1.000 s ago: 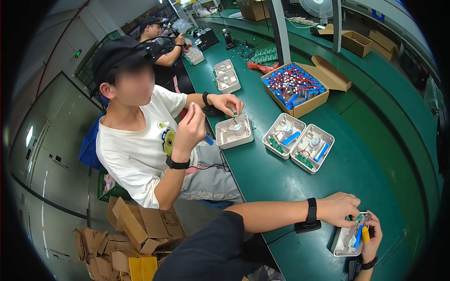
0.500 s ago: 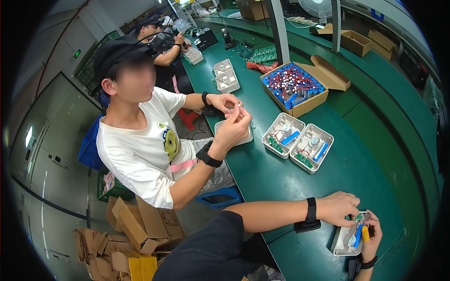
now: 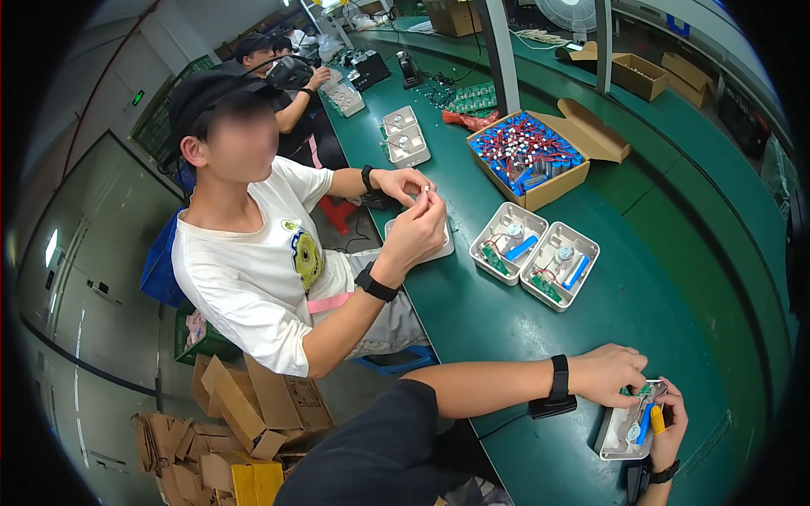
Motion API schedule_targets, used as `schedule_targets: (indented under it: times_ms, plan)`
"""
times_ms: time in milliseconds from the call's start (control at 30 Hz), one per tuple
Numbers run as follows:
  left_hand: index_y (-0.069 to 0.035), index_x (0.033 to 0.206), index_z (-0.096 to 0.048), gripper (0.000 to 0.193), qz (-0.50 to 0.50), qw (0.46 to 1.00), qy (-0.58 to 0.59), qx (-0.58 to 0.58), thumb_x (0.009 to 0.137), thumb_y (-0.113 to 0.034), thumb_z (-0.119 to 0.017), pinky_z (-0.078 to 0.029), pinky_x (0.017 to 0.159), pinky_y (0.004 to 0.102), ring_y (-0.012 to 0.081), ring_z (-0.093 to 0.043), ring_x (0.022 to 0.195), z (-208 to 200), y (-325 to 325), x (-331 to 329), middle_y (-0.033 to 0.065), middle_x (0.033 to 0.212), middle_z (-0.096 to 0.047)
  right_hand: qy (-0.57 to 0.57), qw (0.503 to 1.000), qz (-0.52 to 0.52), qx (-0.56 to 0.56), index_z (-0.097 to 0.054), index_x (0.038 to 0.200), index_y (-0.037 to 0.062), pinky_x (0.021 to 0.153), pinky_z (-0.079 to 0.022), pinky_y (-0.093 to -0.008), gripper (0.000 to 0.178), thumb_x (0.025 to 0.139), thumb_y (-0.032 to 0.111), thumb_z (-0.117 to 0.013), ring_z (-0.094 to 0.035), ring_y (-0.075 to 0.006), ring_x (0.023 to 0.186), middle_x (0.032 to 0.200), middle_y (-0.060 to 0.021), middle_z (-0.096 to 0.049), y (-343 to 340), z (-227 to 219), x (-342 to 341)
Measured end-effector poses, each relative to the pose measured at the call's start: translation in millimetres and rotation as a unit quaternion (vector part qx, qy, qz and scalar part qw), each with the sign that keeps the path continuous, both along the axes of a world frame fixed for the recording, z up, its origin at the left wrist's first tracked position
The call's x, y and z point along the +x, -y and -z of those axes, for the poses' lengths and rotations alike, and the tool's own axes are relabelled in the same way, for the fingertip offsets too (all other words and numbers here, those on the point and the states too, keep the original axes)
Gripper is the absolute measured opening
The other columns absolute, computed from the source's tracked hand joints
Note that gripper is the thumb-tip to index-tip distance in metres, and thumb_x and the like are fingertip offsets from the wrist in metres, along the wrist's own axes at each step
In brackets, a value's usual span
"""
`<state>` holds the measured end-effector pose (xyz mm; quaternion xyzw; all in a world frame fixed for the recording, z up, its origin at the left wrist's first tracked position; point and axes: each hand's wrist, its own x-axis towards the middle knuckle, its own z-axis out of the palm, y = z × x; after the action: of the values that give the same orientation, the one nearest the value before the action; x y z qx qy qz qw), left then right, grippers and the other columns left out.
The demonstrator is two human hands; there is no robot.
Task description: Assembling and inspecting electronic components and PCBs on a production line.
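Observation:
At the lower right, a small white plastic housing (image 3: 609, 445) lies on the green bench. Inside it sit a blue cylindrical battery (image 3: 645, 425), a round white part (image 3: 632, 433) and a green circuit board (image 3: 647, 391). My left hand (image 3: 609, 375) reaches in from the left, its fingers bent and pinched over the board end; whatever is between the fingertips is hidden. On the housing's right side, my right hand (image 3: 673, 426) is closed round a yellow-handled tool (image 3: 658, 420), which looks like pliers, its grey metal end near the board.
Two white housings (image 3: 559, 266) with batteries and boards stand mid-bench. Behind them is a cardboard box (image 3: 540, 196) of blue batteries with red wires. At left a co-worker (image 3: 253, 253) pinches a small item over another housing. A black object (image 3: 553, 408) lies below my left wrist.
My hands and the housing hold nearly the same place. The co-worker's hands have shifted slightly, and a person further back has lowered an arm a little.

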<state>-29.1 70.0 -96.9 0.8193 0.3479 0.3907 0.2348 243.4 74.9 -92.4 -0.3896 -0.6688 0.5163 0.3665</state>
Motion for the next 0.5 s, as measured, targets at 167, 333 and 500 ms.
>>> schedule_targets:
  times_ms: [167, 333, 500]
  plan:
    - [-0.011, 0.077, -0.070, 0.022, -0.001, 1.000, -0.001, 0.002, 0.083, -0.029, -0.080, -0.052, 0.071, 0.0438, 0.0301, -0.062, 0.081, -0.6, 0.1, -0.5, 0.0080, 0.084, -0.055, 0.011, 1.000, 0.001, 0.001, -0.065, 0.105, 0.0022, 0.110, -0.046, -0.0398, 0.014, 0.094, 0.003, -0.073, -0.061, -0.0283, 0.128, 0.144, -0.0224, -0.060, -0.3, 0.3, 1.3]
    - [-0.010, 0.077, -0.070, 0.022, -0.003, 1.000, -0.002, 0.002, 0.083, -0.029, -0.080, -0.052, 0.069, 0.0437, 0.0301, -0.062, 0.081, -1.3, 0.9, -0.6, 0.0081, 0.083, -0.055, 0.003, 1.000, -0.003, 0.007, -0.065, 0.106, 0.0023, 0.110, -0.046, -0.0397, 0.014, 0.095, 0.003, -0.073, -0.061, -0.0283, 0.128, 0.144, -0.0222, -0.061, 0.2, -1.1, 1.0]
    - [-0.010, 0.077, -0.070, 0.022, -0.003, 1.000, -0.001, 0.004, 0.083, -0.030, -0.080, -0.052, 0.068, 0.0438, 0.0301, -0.062, 0.082, -0.5, 0.3, -0.1, 0.0082, 0.083, -0.055, 0.010, 1.000, -0.016, -0.005, -0.064, 0.107, 0.0024, 0.112, -0.043, -0.0395, 0.012, 0.097, 0.005, -0.070, -0.058, -0.0281, 0.132, 0.146, -0.0214, -0.059, -0.5, -1.7, 2.1]
